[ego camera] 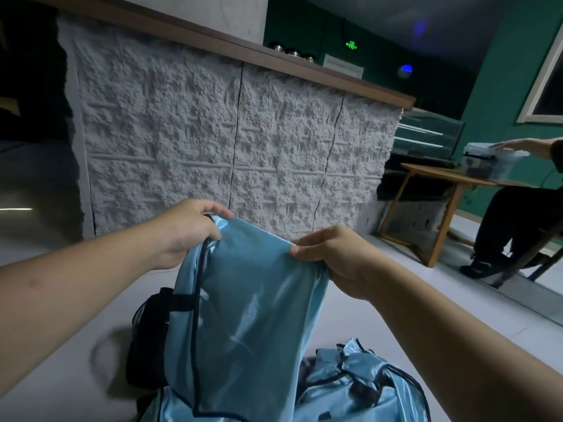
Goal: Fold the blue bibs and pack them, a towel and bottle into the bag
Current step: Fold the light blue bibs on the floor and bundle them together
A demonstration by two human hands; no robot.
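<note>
Hands held a blue bib [253, 300] up by its top edge; the left hand [185, 231] gripped one upper corner with curled fingers; the right hand [332, 257] pinched the other corner; the bib hung over a black bag [149, 333] on the pale floor [76, 376]; beside the bag lay a crumpled heap of blue bibs [359, 382]; beyond the bag stood a textured grey counter [213, 141].

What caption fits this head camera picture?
Both hands, left and right, hold up a blue bib above the bib pile.
</note>
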